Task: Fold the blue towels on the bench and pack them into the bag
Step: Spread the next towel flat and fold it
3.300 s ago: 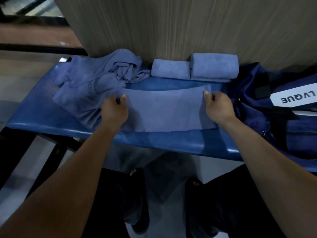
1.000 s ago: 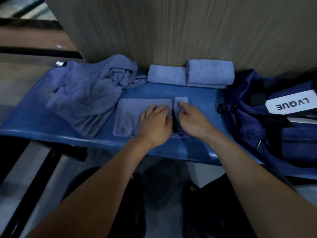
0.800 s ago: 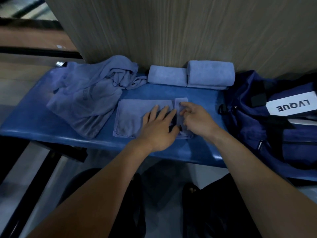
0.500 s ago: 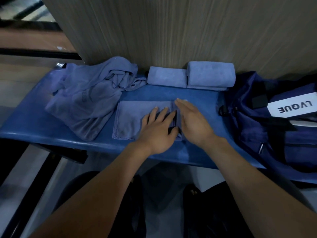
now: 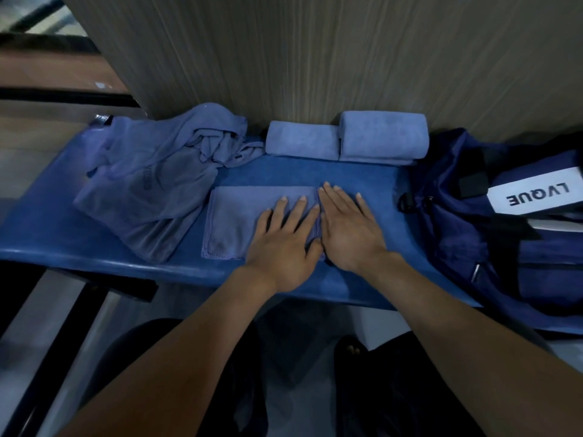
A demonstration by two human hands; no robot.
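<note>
Towel: the part-folded towel (image 5: 246, 225) lies flat at the front middle of the tabletop (image 5: 47, 234), its long axis running 9 to 3 o'clock; its free half stretches toward 9 o'clock from the hands
Left hand: left hand (image 5: 284, 241) lies palm down on the towel's right part, fingers (image 5: 298, 212) straight and spread, pressing, gripping nothing
Right hand: right hand (image 5: 347, 228) lies flat just at 3 o'clock of the left, fingers straight, on the towel's right end where a narrow fold seems to sit under the palm
Nearer hand: the left is nearer the free half; the right is nearer the bag
Next move, as a guess: rolling or folding on toward 9 o'clock
Pile: unfolded towels (image 5: 151, 184) lie heaped at 10 o'clock, touching or nearly touching the flat towel's left edge, and could crowd the fold
Done towels: two folded towels (image 5: 344, 138) sit at 12 o'clock against the wall (image 5: 315, 58), well apart from the hands
Bag: the bag (image 5: 492, 228) lies at 3 o'clock, near the right hand; whether its mouth is open I cannot tell
</note>
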